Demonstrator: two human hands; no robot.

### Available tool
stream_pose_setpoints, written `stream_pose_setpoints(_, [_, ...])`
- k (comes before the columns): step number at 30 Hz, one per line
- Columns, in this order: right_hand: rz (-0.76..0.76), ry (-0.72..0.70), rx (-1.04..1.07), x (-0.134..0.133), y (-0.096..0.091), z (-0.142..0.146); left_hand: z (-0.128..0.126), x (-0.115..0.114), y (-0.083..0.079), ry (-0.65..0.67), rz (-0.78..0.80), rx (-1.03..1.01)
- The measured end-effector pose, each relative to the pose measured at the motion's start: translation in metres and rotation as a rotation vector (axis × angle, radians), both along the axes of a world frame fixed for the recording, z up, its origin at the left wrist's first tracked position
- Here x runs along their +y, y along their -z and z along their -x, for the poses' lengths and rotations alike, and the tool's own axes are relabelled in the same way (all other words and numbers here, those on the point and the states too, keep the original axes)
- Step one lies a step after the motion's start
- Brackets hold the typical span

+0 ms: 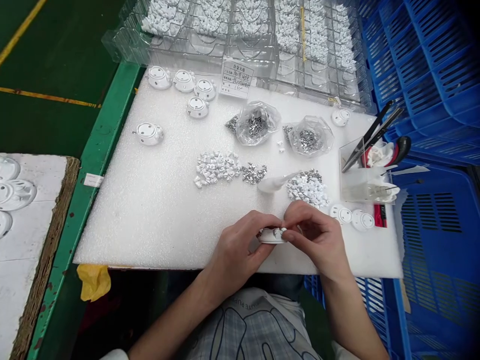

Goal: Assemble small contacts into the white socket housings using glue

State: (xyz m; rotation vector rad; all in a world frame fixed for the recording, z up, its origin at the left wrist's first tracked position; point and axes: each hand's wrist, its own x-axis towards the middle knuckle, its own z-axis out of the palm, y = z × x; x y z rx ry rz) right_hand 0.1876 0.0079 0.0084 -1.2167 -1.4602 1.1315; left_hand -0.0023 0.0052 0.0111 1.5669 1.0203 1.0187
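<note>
Two bare hands work together on one small white round plastic housing (271, 236), held over the near part of a white foam sheet (123, 220). The left hand (238, 247) supports the housing from the side with its fingers curled, while the right hand (314, 236) pinches its upper edge between thumb and fingertips; whatever lies in that pinch is too small and hidden to tell.

A slipping pinch could flick a small part into the foam's rough surface or over the near edge, where it would be hard to find. Just ahead lie a loose heap of small white angular pieces (216, 169) and a heap of silver metal clips (254, 173), with nothing walling them in. A careless wrist or reach could scatter and mix them. A white plastic squeeze bottle with a narrow nozzle (273, 183) lies on its side between the heaps, where a nudge could roll it into them. Two more white round housings (350, 217) sit just beyond the right hand, close enough to knock. Long-bladed black-handled scissors (369, 137) stand in a clear plastic box (356, 185) at the right, their handles jutting out, a hazard to a hurried reach.
</note>
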Motion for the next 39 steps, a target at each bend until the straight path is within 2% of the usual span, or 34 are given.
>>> stream_pose_setpoints(7, [-0.086,-0.028,-0.053,-0.001,-0.001,-0.002,0.001,0.000,-0.001,-0.003,-0.023,0.012])
stream_pose_setpoints(14, [-0.004,-0.046,0.032,-0.001,0.000,0.000,0.001,0.001,-0.002,0.022,-0.077,-0.001])
stream_pose_setpoints(18, [0.001,-0.080,0.065,-0.003,0.002,0.000,0.000,0.003,-0.002,0.017,-0.163,-0.026])
stream_pose_setpoints(21, [-0.079,-0.108,0.081,-0.004,0.002,0.001,0.000,0.005,-0.003,0.002,-0.166,-0.033])
stream_pose_setpoints(27, [-0.190,-0.054,0.071,-0.005,0.003,0.003,0.003,0.009,-0.006,0.039,-0.114,-0.096])
stream_pose_setpoints(31, [-0.344,-0.017,-0.060,-0.006,0.005,0.003,0.004,0.009,-0.009,0.073,-0.086,-0.110])
stream_pose_setpoints(36, [-0.647,0.030,-0.322,-0.005,0.005,0.008,0.004,0.008,-0.009,0.108,-0.072,-0.068])
stream_pose_setpoints(39, [-0.715,0.067,-0.363,-0.004,0.004,0.011,0.004,0.008,-0.009,0.116,-0.037,-0.070])
